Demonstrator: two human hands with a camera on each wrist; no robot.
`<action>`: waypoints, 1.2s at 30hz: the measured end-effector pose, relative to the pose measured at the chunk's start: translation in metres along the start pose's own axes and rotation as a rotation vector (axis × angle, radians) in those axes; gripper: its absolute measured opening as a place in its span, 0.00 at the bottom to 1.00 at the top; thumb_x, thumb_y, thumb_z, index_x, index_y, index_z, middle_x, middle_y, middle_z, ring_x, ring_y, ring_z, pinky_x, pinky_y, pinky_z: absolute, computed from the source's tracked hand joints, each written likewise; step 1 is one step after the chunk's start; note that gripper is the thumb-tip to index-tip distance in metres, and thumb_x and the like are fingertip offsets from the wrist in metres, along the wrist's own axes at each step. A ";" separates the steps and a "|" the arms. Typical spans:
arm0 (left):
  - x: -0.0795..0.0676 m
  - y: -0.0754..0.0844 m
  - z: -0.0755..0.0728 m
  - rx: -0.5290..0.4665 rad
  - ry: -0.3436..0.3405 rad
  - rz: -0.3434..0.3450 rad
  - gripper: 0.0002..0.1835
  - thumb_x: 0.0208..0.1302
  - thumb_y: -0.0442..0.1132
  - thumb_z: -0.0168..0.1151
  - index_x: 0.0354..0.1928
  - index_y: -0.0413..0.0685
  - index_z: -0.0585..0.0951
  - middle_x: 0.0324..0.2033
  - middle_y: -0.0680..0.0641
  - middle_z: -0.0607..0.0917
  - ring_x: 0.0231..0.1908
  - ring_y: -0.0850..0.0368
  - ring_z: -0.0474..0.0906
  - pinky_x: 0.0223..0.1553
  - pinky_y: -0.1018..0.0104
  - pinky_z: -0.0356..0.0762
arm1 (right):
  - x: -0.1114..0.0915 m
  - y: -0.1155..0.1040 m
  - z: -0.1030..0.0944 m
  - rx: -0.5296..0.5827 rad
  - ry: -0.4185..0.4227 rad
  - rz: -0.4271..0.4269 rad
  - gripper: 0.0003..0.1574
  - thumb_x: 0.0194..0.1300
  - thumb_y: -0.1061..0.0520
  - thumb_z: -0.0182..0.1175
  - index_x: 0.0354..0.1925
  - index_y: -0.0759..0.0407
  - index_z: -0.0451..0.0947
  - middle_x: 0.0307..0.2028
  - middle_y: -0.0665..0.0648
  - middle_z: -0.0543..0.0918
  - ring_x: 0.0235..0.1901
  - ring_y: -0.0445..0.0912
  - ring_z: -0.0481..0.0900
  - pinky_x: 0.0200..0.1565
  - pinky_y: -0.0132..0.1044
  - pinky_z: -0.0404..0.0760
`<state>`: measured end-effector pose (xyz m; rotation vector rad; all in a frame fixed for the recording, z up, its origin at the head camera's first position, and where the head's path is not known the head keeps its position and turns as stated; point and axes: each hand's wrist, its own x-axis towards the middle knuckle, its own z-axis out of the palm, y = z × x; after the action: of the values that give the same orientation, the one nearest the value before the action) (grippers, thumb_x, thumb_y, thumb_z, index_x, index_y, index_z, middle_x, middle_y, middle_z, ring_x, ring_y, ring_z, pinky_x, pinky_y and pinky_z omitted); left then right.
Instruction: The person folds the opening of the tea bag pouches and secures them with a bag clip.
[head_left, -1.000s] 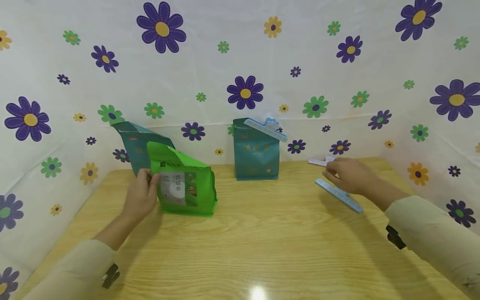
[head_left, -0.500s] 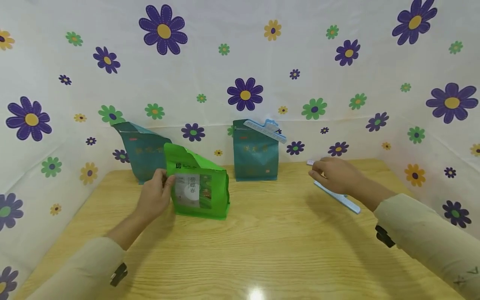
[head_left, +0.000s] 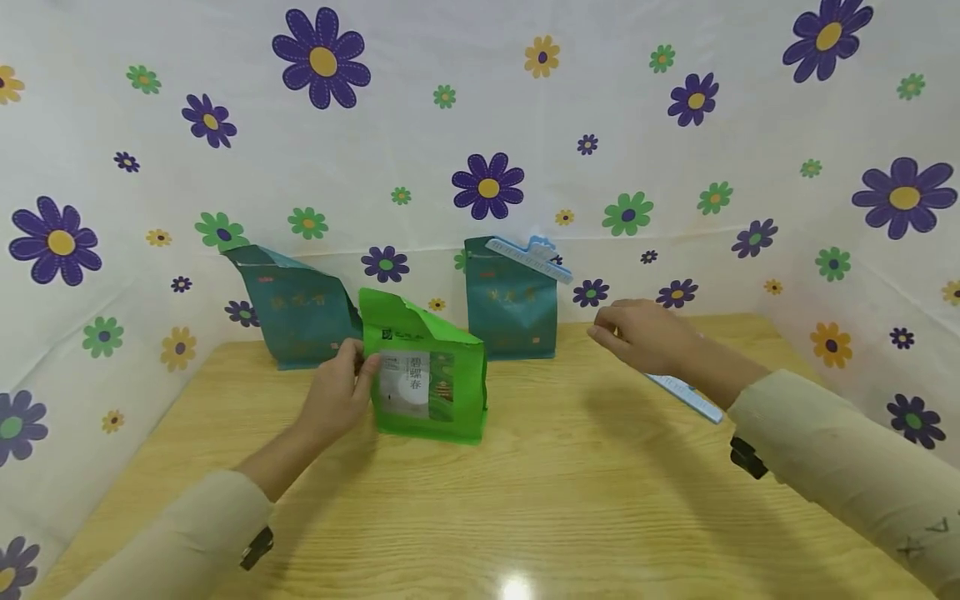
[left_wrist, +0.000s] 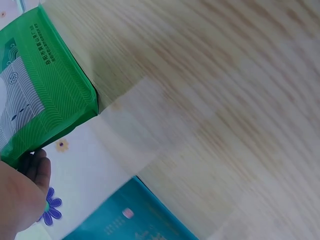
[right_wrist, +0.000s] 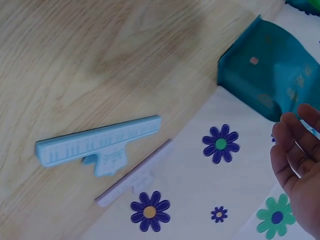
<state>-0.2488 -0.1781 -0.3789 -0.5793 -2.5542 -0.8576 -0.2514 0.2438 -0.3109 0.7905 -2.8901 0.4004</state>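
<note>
My left hand [head_left: 337, 387] pinches the left edge of a bright green tea bag [head_left: 429, 385], thumb on its front, near the middle of the table. The bag's top slants down to the right. Over the table on the right hovers my right hand [head_left: 641, 337], fingers loosely bent and holding nothing. Partly hidden beneath it is a light blue bag clip [head_left: 693, 402], seen whole in the right wrist view. A pale lilac bag clip [right_wrist: 135, 172] lies beside that one. Behind the green bag stands a teal tea bag [head_left: 303, 317] with a slanting top.
Another teal bag [head_left: 510, 325] stands at the back middle, with a light blue clip [head_left: 528, 260] across its slanted top corner. The wooden table [head_left: 525, 500] ends at a white cloth backdrop [head_left: 405, 50] printed with flowers.
The left hand has brought the green bag to the right, uncovering more of the left teal bag. My right hand has moved left from above the clips, still holding nothing.
</note>
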 end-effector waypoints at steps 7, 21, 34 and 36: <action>-0.001 0.017 0.010 -0.035 -0.034 -0.011 0.11 0.78 0.38 0.49 0.43 0.35 0.72 0.30 0.42 0.80 0.29 0.53 0.76 0.31 0.62 0.73 | 0.012 -0.021 0.002 0.067 0.034 -0.078 0.17 0.78 0.52 0.50 0.35 0.56 0.80 0.26 0.50 0.77 0.29 0.44 0.73 0.37 0.41 0.74; 0.006 0.051 0.023 -0.002 -0.084 0.023 0.11 0.76 0.40 0.53 0.41 0.37 0.74 0.29 0.45 0.81 0.26 0.57 0.72 0.28 0.66 0.72 | 0.024 -0.047 0.005 0.157 0.038 -0.140 0.21 0.81 0.53 0.42 0.54 0.62 0.78 0.45 0.58 0.83 0.45 0.49 0.79 0.51 0.48 0.78; 0.012 0.073 0.018 0.102 0.004 0.068 0.16 0.76 0.46 0.53 0.48 0.36 0.74 0.41 0.39 0.80 0.40 0.45 0.77 0.42 0.52 0.80 | 0.021 -0.047 0.011 0.183 0.013 -0.162 0.24 0.81 0.51 0.43 0.56 0.63 0.80 0.51 0.59 0.83 0.53 0.52 0.79 0.56 0.50 0.78; 0.019 0.075 0.013 0.110 0.090 0.116 0.18 0.75 0.45 0.54 0.49 0.34 0.73 0.43 0.36 0.79 0.42 0.43 0.76 0.45 0.50 0.78 | 0.020 -0.047 0.011 0.181 0.003 -0.177 0.24 0.81 0.51 0.43 0.56 0.62 0.80 0.52 0.59 0.83 0.54 0.52 0.79 0.57 0.51 0.77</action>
<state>-0.2309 -0.1104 -0.3442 -0.6334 -2.4429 -0.6830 -0.2450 0.1921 -0.3075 1.0611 -2.7791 0.6476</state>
